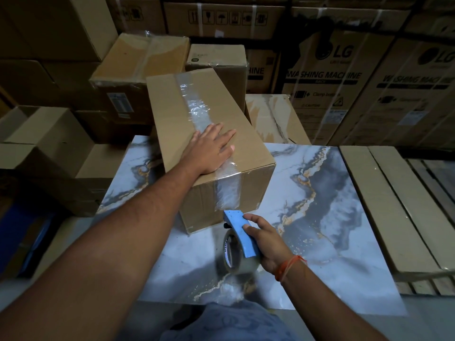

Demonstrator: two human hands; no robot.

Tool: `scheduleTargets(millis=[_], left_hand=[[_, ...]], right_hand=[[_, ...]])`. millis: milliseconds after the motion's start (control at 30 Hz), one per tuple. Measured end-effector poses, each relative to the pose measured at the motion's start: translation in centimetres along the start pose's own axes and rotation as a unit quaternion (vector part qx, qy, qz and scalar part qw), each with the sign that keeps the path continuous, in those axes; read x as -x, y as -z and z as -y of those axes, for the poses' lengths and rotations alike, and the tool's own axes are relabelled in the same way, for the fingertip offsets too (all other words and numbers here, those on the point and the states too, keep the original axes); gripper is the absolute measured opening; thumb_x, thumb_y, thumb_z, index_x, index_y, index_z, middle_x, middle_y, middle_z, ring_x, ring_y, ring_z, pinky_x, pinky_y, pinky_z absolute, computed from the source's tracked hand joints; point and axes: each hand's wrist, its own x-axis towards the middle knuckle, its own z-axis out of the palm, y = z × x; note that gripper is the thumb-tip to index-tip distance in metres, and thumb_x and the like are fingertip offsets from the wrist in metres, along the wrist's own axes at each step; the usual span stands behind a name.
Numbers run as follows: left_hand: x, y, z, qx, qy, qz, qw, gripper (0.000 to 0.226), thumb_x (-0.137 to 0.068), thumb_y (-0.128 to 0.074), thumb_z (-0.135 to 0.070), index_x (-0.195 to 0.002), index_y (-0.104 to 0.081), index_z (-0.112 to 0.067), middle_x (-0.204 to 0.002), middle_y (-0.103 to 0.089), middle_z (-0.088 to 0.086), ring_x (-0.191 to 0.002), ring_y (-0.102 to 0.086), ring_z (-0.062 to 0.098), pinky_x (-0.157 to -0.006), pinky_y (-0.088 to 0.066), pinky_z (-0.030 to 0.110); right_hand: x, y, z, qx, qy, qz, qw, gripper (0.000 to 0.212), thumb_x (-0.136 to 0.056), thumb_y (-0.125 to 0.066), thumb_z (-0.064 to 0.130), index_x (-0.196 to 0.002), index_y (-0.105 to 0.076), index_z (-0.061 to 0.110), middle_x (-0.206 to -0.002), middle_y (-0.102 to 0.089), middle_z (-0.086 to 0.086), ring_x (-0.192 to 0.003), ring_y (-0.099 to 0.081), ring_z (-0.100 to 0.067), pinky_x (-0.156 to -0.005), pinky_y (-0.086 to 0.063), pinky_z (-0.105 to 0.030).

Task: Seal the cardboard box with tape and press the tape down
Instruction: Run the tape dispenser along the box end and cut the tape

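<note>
A long brown cardboard box (170, 119) lies on a marble-patterned sheet (332, 193). A strip of clear tape (197, 107) runs along its top seam and down the near end face. My left hand (209, 148) lies flat, fingers spread, on the box top over the tape near the front edge. My right hand (263, 239) grips a blue tape dispenser (240, 231) holding a roll of clear tape (235, 257). The dispenser's head sits just below the taped end face, close to the box's bottom edge.
Stacked cardboard boxes (138, 62) surround the work area at the back and left, with large washing machine cartons (332, 82) at the back right. Flat cardboard packs (384, 205) lie to the right of the marble sheet on wooden slats.
</note>
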Motion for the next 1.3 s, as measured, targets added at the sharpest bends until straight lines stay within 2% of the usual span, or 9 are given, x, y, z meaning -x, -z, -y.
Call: scheduleTargets(millis=[67,233,467,567,667,800,967,1133,1300], left_hand=[[0.0,0.1,0.0,0.000,0.002,0.002,1.000,0.058,-0.104,-0.027,-0.056,-0.160,-0.022,-0.041,-0.172,-0.015,0.000,-0.159,-0.009,0.022,-0.127,-0.008,0.054],[0.0,0.0,-0.1,-0.004,0.003,0.003,1.000,0.059,-0.104,-0.027,-0.056,-0.160,-0.021,-0.041,-0.172,-0.016,0.001,-0.159,-0.009,0.022,-0.127,-0.008,0.055],[0.1,0.1,-0.1,0.002,0.007,0.003,1.000,0.058,-0.104,-0.027,-0.056,-0.160,-0.021,-0.042,-0.172,-0.015,0.000,-0.159,-0.008,0.022,-0.127,-0.007,0.054],[0.3,0.1,-0.1,0.001,0.010,0.004,1.000,0.058,-0.104,-0.027,-0.056,-0.160,-0.022,-0.042,-0.172,-0.016,0.000,-0.159,-0.008,0.022,-0.126,-0.007,0.054],[0.2,0.0,-0.2,0.002,0.007,0.006,1.000,0.058,-0.104,-0.028,-0.055,-0.160,-0.022,-0.041,-0.172,-0.016,0.000,-0.159,-0.009,0.022,-0.126,-0.007,0.054],[-0.1,0.1,-0.3,-0.004,0.004,0.005,1.000,0.059,-0.104,-0.027,-0.055,-0.161,-0.022,-0.040,-0.172,-0.016,0.001,-0.159,-0.009,0.022,-0.126,-0.007,0.054],[0.0,0.1,-0.1,-0.005,0.003,0.000,1.000,0.059,-0.104,-0.026,-0.056,-0.161,-0.022,-0.040,-0.172,-0.016,0.001,-0.159,-0.010,0.023,-0.126,-0.008,0.054],[0.0,0.1,-0.2,-0.004,0.002,0.000,1.000,0.059,-0.104,-0.027,-0.056,-0.161,-0.022,-0.040,-0.172,-0.017,0.001,-0.159,-0.010,0.023,-0.126,-0.008,0.054],[0.1,0.2,-0.3,-0.006,0.001,0.002,1.000,0.058,-0.105,-0.027,-0.055,-0.161,-0.022,-0.039,-0.172,-0.017,0.001,-0.159,-0.011,0.023,-0.127,-0.009,0.054]], right_hand=[[-0.4,-0.3,0.3,-0.034,-0.029,0.005,0.999,0.022,-0.098,-0.056,0.007,-0.114,-0.064,0.018,-0.098,-0.071,-0.018,-0.073,-0.066,-0.026,-0.058,-0.057,-0.031],[-1.1,-0.3,1.0,-0.111,-0.089,0.012,0.990,0.031,-0.098,-0.052,0.004,-0.129,-0.057,0.008,-0.128,-0.062,-0.032,-0.093,-0.061,-0.036,-0.097,-0.051,-0.053],[-1.1,0.0,-0.4,-0.098,-0.110,-0.030,0.989,0.016,-0.098,-0.050,0.005,-0.106,-0.063,0.004,-0.096,-0.066,-0.026,-0.068,-0.064,-0.028,-0.056,-0.060,-0.034],[-0.4,0.9,-3.0,0.004,-0.013,-0.093,0.996,0.016,-0.096,-0.056,0.003,-0.103,-0.069,0.008,-0.116,-0.066,-0.026,-0.084,-0.062,-0.028,-0.070,-0.055,-0.033],[0.4,2.1,-3.7,0.070,0.070,-0.123,0.987,0.016,-0.095,-0.059,0.005,-0.101,-0.073,0.011,-0.112,-0.069,-0.017,-0.087,-0.062,-0.021,-0.077,-0.051,-0.032],[0.9,4.0,-3.1,0.234,0.169,-0.156,0.945,0.019,-0.094,-0.061,0.012,-0.107,-0.071,0.022,-0.112,-0.068,0.002,-0.100,-0.064,-0.018,-0.083,-0.050,-0.030],[0.9,5.9,-3.1,0.428,0.209,-0.217,0.852,0.027,-0.090,-0.063,0.016,-0.115,-0.070,0.024,-0.111,-0.075,-0.004,-0.096,-0.069,-0.026,-0.075,-0.050,-0.029],[0.3,7.1,-4.3,0.554,0.162,-0.265,0.772,0.041,-0.079,-0.058,0.001,-0.117,-0.067,0.014,-0.097,-0.072,-0.023,-0.090,-0.065,-0.042,-0.073,-0.052,-0.041],[-0.6,8.8,-6.3,0.627,0.125,-0.263,0.722,0.046,-0.079,-0.055,0.001,-0.120,-0.065,0.019,-0.092,-0.069,-0.020,-0.085,-0.063,-0.039,-0.071,-0.052,-0.040]])
